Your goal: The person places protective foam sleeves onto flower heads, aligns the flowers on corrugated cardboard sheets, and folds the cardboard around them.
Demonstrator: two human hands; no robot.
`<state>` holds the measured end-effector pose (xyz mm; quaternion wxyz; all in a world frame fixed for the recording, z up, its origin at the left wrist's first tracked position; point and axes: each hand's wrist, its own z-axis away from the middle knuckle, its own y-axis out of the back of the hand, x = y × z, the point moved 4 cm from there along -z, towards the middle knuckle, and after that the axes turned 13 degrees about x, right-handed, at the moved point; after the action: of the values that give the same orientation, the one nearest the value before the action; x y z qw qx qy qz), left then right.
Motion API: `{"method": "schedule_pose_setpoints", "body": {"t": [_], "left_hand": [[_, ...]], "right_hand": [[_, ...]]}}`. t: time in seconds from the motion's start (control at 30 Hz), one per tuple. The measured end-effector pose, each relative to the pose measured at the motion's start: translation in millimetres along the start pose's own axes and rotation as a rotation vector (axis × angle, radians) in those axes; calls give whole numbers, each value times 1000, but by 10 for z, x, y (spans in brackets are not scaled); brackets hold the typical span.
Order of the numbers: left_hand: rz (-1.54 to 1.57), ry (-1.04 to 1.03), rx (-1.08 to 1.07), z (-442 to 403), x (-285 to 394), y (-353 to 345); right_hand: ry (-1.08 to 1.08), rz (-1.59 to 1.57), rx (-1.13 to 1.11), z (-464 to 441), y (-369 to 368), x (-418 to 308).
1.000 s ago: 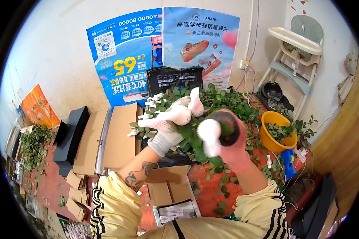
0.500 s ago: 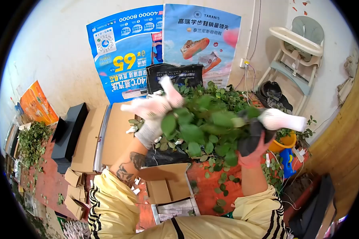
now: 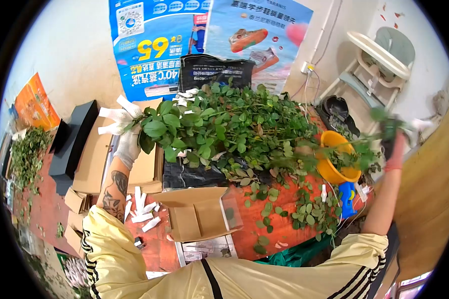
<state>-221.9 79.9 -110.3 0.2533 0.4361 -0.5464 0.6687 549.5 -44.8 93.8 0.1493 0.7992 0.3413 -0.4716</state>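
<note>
My left hand [image 3: 128,144], in a white glove, is closed round several leafy rose stems [image 3: 157,127]. White sleeves [image 3: 120,115] cover the tips of these stems beyond my fingers. Far to the right is my right hand [image 3: 392,142] in a dark glove with a pinkish-red cuff, smeared by motion. It is closed on a leafy rose stem whose white-sleeved tip [image 3: 422,124] points right, with its blurred leaves trailing left over the yellow bucket [image 3: 329,169]. Between my hands lies a big heap of leafy stems [image 3: 244,124] on black plastic [image 3: 179,174].
An open cardboard box [image 3: 197,214] stands on the red table [image 3: 254,236] near my body, with white sleeves [image 3: 143,212] scattered beside it. Flat cardboard [image 3: 92,167] and a black box [image 3: 75,144] are at left. A high chair [image 3: 384,62] stands at back right.
My hands have moved apart: the left went left with several stems, the right swung far right with a stem. More of the heap and the yellow bucket now show.
</note>
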Motion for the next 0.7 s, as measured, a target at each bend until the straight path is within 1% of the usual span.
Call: {"method": "schedule_pose_setpoints", "body": {"t": [0.07, 0.1, 0.13, 0.17, 0.2, 0.23, 0.27, 0.3, 0.33, 0.37, 0.4, 0.47, 0.5, 0.53, 0.57, 0.6, 0.63, 0.67, 0.7], "left_hand": [[-252, -327, -104, -159, -194, 318], [-231, -359, -106, -80, -237, 328], [-93, -168, -79, -12, -257, 259], [56, 16, -24, 65, -273, 187], [15, 22, -7, 49, -292, 213], [-176, -153, -84, 76, -279, 227], [-160, -114, -140, 251, -217, 110], [-145, -74, -195, 430, -148, -11], [-218, -139, -272, 501, -101, -96], [-206, -200, -337, 563, -80, -174], [-194, -262, -400, 634, -51, -253], [-125, -119, -384, 845, 73, -447], [-90, -170, -369, 864, 99, -542], [65, -84, -368, 848, 72, -630], [-47, -97, -367, 861, 140, -725], [-171, -102, -367, 925, 269, -791], [-189, -49, -311, 999, 372, -824], [-198, -52, -308, 1013, 419, -844], [-45, 59, -322, 1021, 432, -872]], "right_hand": [[270, -9, 204, -437, 372, -638], [421, 78, 283, -600, 493, -940], [639, 303, 350, -639, 522, -1224], [882, 603, 428, -619, 447, -1453], [915, 623, 426, -600, 259, -1579], [686, 257, 356, -334, -275, -1730], [474, -137, 346, -54, -810, -1869], [560, 2, 278, -183, -1144, -1785], [660, 185, 88, -230, -1615, -1672], [497, 98, 28, 12, -2144, -1592], [453, 309, -169, 588, -2668, -1627], [812, 587, -319, 1123, -3429, -1572], [917, 555, -343, 1616, -3582, -1549], [1038, 592, -518, 2010, -3810, -1421], [892, 592, -864, 2567, -3836, -1575], [1019, 265, -930, 2885, -3969, -1236], [965, 240, -911, 3153, -4111, -855], [910, 219, -891, 3332, -4184, -654], [911, 212, -891, 3378, -4182, -663]]}}
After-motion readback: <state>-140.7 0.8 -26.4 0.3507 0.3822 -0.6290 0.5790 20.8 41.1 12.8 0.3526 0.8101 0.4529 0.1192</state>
